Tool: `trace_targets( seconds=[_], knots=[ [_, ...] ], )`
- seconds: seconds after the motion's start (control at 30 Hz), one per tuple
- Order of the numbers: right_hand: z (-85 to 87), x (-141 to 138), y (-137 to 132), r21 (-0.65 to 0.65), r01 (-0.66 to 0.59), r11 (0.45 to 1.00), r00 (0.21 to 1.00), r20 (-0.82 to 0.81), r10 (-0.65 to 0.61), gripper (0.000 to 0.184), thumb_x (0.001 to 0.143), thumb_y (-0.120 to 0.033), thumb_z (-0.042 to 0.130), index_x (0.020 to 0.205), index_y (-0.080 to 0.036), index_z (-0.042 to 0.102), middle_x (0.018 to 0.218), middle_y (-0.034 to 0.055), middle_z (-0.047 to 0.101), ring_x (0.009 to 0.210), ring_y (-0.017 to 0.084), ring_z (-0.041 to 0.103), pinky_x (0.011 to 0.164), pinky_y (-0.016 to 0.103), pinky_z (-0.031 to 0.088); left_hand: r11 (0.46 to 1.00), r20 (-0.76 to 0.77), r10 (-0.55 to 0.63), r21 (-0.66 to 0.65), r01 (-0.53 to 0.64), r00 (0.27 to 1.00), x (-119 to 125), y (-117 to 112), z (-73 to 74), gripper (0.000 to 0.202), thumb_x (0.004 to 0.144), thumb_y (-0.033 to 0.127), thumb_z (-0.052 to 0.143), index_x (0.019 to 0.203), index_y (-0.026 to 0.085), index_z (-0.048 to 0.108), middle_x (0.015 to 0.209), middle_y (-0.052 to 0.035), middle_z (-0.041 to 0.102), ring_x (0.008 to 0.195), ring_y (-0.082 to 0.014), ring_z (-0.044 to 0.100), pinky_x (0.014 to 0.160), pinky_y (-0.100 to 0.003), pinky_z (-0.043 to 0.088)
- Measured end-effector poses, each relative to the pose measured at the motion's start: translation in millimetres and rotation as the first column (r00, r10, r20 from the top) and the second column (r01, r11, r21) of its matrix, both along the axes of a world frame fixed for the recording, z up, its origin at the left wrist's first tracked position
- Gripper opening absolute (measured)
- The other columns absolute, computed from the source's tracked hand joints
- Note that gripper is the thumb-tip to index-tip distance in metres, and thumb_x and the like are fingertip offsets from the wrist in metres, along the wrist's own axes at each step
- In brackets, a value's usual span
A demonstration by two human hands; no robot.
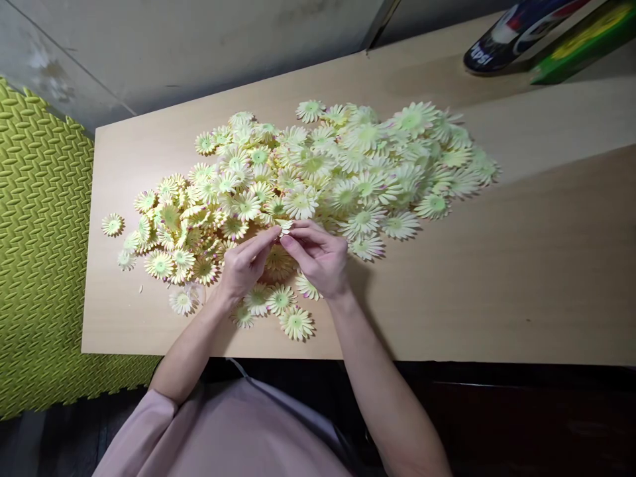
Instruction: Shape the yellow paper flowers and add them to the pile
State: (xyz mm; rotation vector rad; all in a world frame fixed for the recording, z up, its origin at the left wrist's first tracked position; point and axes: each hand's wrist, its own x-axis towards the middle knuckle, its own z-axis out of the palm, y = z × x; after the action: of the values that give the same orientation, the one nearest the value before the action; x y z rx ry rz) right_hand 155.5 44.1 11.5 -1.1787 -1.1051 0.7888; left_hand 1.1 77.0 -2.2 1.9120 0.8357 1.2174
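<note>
A wide heap of pale yellow-green artificial daisy flowers (318, 165) covers the middle of a light wooden table (521, 265). My left hand (246, 262) and my right hand (318, 255) meet at the near edge of the heap. Both pinch one small flower piece (284, 227) between their fingertips. Several loose flowers (281, 299) lie under and just in front of my hands. A single flower (112, 224) sits apart at the left.
A green foam mat (40, 252) lies left of the table. A dark Pepsi bottle (511, 33) and a green box (581, 40) rest at the far right corner. The table's right half is bare wood.
</note>
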Motion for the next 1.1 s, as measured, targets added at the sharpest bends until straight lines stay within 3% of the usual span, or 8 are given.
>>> trace_targets(
  seconds=[0.2,0.3,0.87,1.1],
  knots=[
    [-0.1,1.3,-1.3,-0.014,-0.007,1.0,0.999,0.033,0.007,0.016,0.084,-0.037,0.074,0.085,-0.022,0.077,0.096,0.006,0.072,0.087,0.017,0.073,0.064,0.024,0.062,0.96,-0.074,0.029,0.279,-0.007,0.997,0.5,2.4,-3.2,0.041,0.097,0.009,0.05,0.133,0.022,0.063,0.13,-0.0045,0.072,0.116,-0.0152,0.071,0.103,-0.031,0.06],
    [-0.8,1.6,-1.6,-0.019,-0.007,1.0,1.0,0.027,0.008,0.016,0.084,-0.038,0.074,0.085,-0.021,0.078,0.096,0.0057,0.072,0.084,0.016,0.072,0.06,0.023,0.061,0.933,-0.049,0.05,0.359,-0.029,0.998,1.7,3.9,-4.1,0.045,0.096,0.004,0.051,0.136,0.022,0.061,0.128,-0.0041,0.072,0.115,-0.0132,0.071,0.102,-0.026,0.06],
    [-3.3,2.9,-0.6,-0.03,-0.023,0.999,1.0,-0.019,0.023,0.016,0.084,-0.037,0.075,0.086,-0.023,0.08,0.097,0.0062,0.074,0.089,0.018,0.072,0.07,0.027,0.063,0.942,-0.045,0.029,0.337,-0.012,0.999,1.9,3.8,-5.5,0.051,0.096,0.003,0.051,0.141,0.026,0.056,0.132,-0.0044,0.07,0.118,-0.0147,0.07,0.104,-0.031,0.06],
    [-2.5,2.3,-1.0,-0.03,-0.033,0.999,0.999,-0.031,0.032,0.015,0.085,-0.036,0.074,0.087,-0.023,0.08,0.099,0.0058,0.074,0.09,0.017,0.073,0.073,0.027,0.064,0.937,-0.017,0.047,0.347,-0.038,0.999,2.2,3.6,-4.3,0.048,0.095,0.002,0.054,0.137,0.024,0.061,0.128,-0.0048,0.072,0.114,-0.0142,0.072,0.102,-0.028,0.06]
  ],
)
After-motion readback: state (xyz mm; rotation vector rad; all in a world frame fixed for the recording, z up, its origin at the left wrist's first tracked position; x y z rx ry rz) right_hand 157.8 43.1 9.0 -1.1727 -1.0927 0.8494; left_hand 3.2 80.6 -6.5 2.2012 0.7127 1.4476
